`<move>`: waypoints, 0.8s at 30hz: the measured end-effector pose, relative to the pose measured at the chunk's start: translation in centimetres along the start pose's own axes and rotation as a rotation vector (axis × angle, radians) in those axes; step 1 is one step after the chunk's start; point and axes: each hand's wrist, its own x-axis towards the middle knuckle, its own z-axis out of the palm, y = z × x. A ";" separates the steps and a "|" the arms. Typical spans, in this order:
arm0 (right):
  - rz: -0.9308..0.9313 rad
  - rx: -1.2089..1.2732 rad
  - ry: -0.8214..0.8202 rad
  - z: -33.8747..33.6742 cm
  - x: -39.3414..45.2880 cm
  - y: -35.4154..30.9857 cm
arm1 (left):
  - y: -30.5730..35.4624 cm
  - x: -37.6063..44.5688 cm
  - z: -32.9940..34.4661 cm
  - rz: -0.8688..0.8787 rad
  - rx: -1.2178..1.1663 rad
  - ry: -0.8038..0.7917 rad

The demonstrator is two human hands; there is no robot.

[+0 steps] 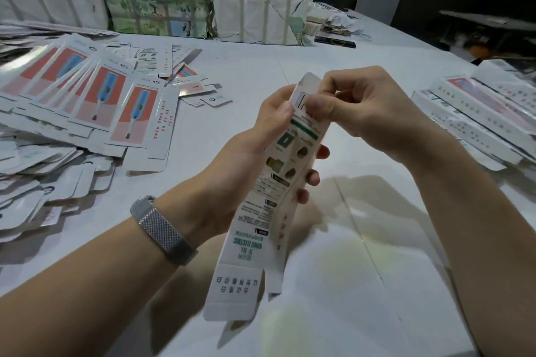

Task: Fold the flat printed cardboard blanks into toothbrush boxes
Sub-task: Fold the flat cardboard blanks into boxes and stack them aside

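A long white toothbrush box (272, 200) is hanging in the air above the white counter (362, 284), tilted with its far end up between the two hands and its near end pointing down toward the person. It is already opened into a narrow tube: one face is showing green lettering, small product pictures and black text, and the adjoining side is showing red characters. At the near end the flaps are standing open, one wide flap carrying two rows of black characters.

The left hand (261, 136) is gripping the box around its upper middle, fingers (311, 175) curling around the far side with three tips showing. The right hand (356, 107) is pinching the top end flap between thumb and curled fingers.

The top end is largely hidden by both hands, so how the flap is lying cannot be told. The small print is too blurred to read. Flat blanks (95, 101) are lying fanned out on the counter at left, cut off by the frame edge.
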 end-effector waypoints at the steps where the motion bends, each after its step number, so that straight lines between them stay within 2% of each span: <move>1: -0.006 0.019 0.001 -0.1 -0.1 -0.1 | -0.2 0.3 -0.3 -0.034 -0.053 -0.006; 5: -0.024 0.050 0.067 -0.1 -0.1 0.1 | -1.1 0.3 0.2 -0.288 -0.156 0.125; 7: -0.044 0.034 0.111 0.0 0.0 0.3 | -1.2 -0.1 0.1 -0.297 -0.125 0.200; 10: -0.065 0.072 0.226 0.6 0.2 0.7 | -1.0 -0.4 0.2 -0.267 -0.128 0.173; 12: -0.050 0.247 0.360 1.3 0.5 1.0 | -0.8 -1.0 -0.1 -0.216 -0.134 0.223; 15: 0.072 0.667 0.516 2.2 1.0 1.1 | -0.7 -0.6 -0.5 -0.159 -0.161 0.280; 18: 0.154 0.865 0.447 3.0 1.0 1.2 | -0.6 -0.7 -0.4 -0.150 -0.166 0.314; 21: 0.138 0.758 0.320 3.7 0.9 1.6 | -0.6 -0.8 -0.4 -0.147 -0.182 0.345; 24: 0.118 0.627 0.270 4.3 0.9 1.8 | -0.8 -0.7 -0.5 -0.155 -0.224 0.376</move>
